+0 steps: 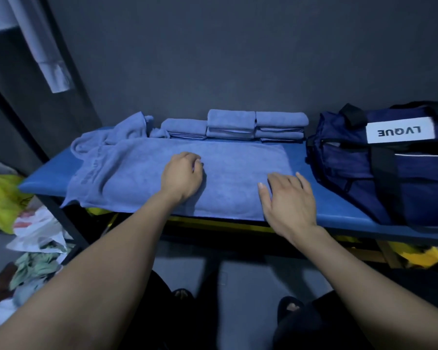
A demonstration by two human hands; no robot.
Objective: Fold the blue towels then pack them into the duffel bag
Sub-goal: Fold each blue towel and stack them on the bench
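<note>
1. A blue padded surface (339, 215) runs across the room against a dark wall, on a dark metal frame.
2. One blue towel (142, 178) lies spread flat on the surface, its near edge just reaching the front edge. Its left end is rumpled and hangs a little over the front corner.
3. The left hand (182, 176) rests on the middle of this towel, fingers curled under into a loose fist, knuckles up. I cannot tell whether it pinches any cloth.
4. The right hand (287, 195) lies on the towel's right end, near the front corner, palm down, fingers open and spread flat. It grips nothing.
5. Behind the spread towel, along the wall, sit folded towels (234, 125) in three low piles side by side: a lower one on the left, two taller ones to its right, touching each other.
6. At the back left corner lies a crumpled towel (122, 131), unfolded, touching the left pile and the far edge of the spread one.
7. The duffel bag (390, 168) stands on the right end of the surface, just beside the piles, apart from the spread towel. It is navy with black straps and a white label that reads upside down. A pocket on its side gapes a little.
8. On the floor at left is a heap of plastic bags (31, 223) and loose clothes, some yellow, some pale green.
9. Both forearms are bare; two dark slippers show on the floor below.
</note>
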